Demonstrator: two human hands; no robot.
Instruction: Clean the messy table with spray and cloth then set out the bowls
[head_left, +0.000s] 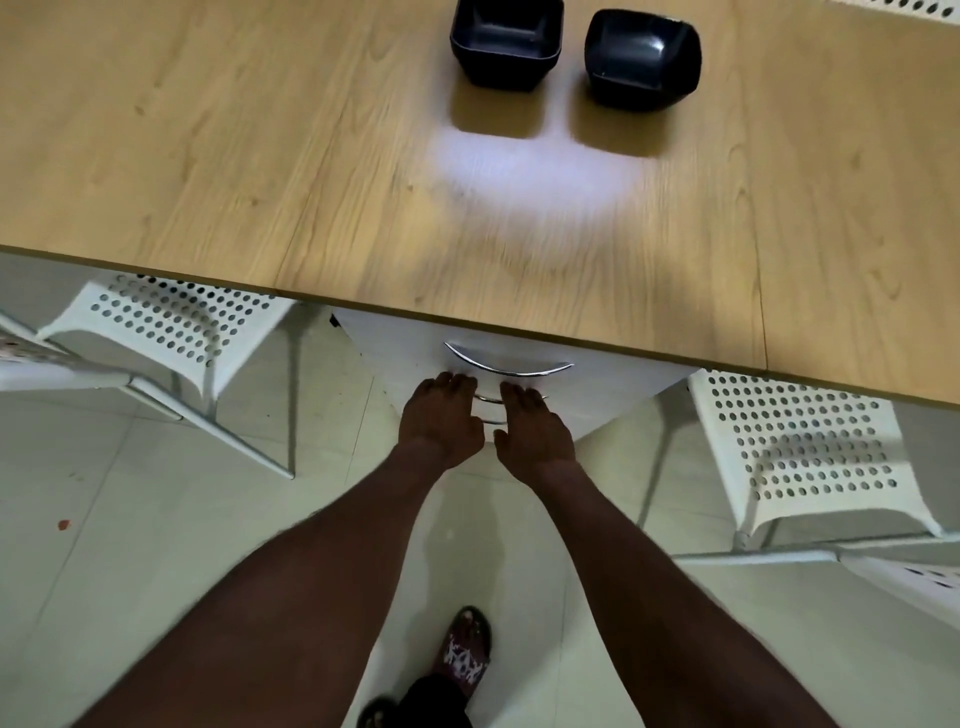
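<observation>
Black, glossy and square-sided, the left bowl (506, 44) and right bowl (643, 60) are standing upright, just apart, on the far part of the wood-grain bench (208, 156). Below its near edge, the left hand (441, 415) and right hand (532, 428) are reaching, fingers extended, empty, touching the white drawer unit (613, 384).

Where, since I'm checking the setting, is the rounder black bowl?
Head view, top centre: the rounder black bowl stands on the table, just right of the squarer bowl.
</observation>
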